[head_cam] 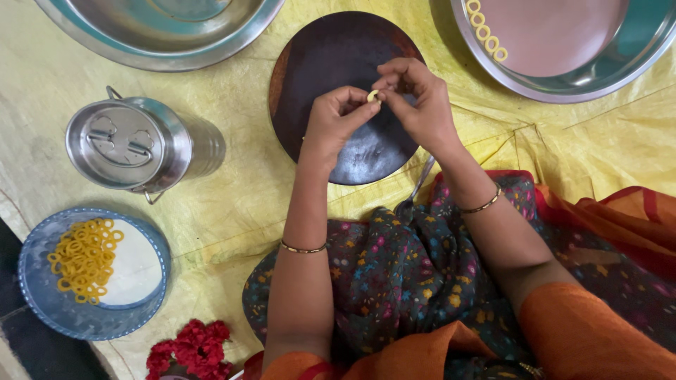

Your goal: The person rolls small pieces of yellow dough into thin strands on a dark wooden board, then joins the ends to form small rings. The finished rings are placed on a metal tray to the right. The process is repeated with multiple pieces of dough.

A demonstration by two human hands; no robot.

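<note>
My left hand (336, 118) and my right hand (415, 98) meet above a round dark wooden board (331, 56). Both pinch one small piece of yellow dough (372, 95) between their fingertips, held just over the board. Each wrist wears a thin bangle. A blue plate (42, 295) at the lower left holds a heap of yellow dough rings (84, 259). A few more rings (486, 34) lie in a row inside the steel tray (563, 88) at the top right.
A lidded steel container (130, 144) lies to the left of the board. A large steel basin (162, 49) sits at the top left. A metal utensil handle (419, 184) rests by my lap. Red flowers (197, 346) lie at the bottom. Yellow sheeting (232, 204) covers the floor.
</note>
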